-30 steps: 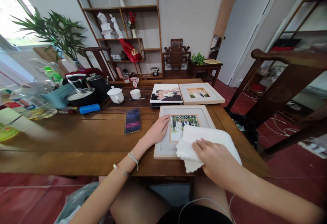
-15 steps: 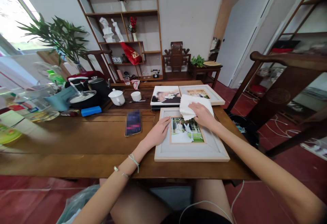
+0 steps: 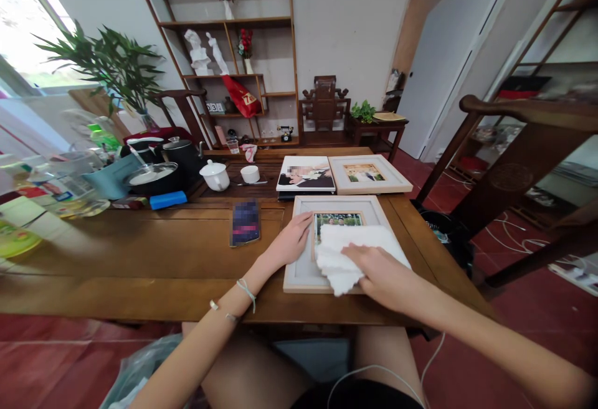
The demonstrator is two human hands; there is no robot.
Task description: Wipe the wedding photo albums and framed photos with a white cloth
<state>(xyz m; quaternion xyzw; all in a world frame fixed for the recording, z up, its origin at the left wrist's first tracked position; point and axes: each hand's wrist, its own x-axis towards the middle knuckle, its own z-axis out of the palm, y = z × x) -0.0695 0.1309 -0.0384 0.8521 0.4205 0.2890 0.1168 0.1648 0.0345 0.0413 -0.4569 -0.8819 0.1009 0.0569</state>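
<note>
A light wooden picture frame with a wide pale mat lies flat on the table before me. My left hand rests on its left border, fingers stretched out flat toward the photo's edge. In my right hand is a white cloth, pressed down over the lower part of the frame. The cloth hides most of the photo; only its upper strip shows. Behind lie a second picture frame and, beside it, a white-edged photo album or panel.
A phone lies left of the frame on the wooden table. Farther left are a lidded white cup, a small white bowl, a blue block, a dark kettle and bottles. A wooden chair stands to the right.
My right hand has moved the cloth from the frame's top edge down toward me, over the photo and lower border. My left hand has stayed in place.
</note>
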